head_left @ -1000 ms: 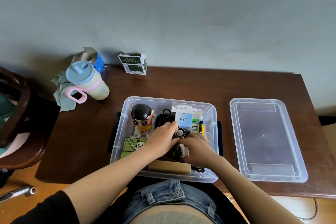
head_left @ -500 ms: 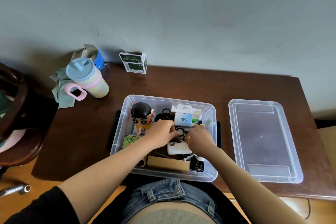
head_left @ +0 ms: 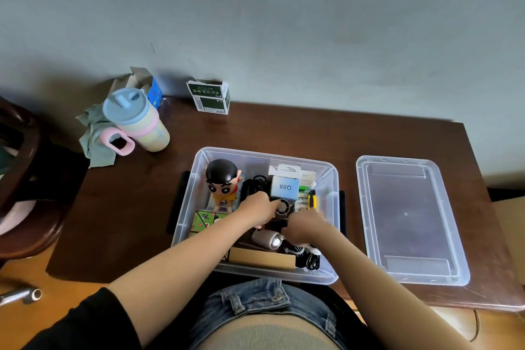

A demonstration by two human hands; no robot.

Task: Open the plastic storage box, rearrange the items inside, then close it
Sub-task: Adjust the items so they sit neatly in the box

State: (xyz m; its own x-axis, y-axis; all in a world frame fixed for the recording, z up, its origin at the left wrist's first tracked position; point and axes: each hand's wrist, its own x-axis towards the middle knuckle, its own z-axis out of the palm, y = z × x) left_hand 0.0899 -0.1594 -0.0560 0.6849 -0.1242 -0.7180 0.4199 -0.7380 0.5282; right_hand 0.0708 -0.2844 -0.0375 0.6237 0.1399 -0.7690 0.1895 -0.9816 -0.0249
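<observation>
pastel cup, green carton, teal cloth

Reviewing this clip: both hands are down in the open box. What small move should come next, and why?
Probably keep sorting: left hand and right hand are among loose items mid-box, near the small black fan. Settle that into a free spot. The lid lies beside the box, so closing seems premature.

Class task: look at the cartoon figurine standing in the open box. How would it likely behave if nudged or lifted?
The cartoon figurine stands upright in the clear storage box, its head much wider than its base, so a nudge would probably tip it. It looks like rigid moulded plastic, so likely stiff and fairly light. The glossy head may be a little slippery to pinch.
</observation>
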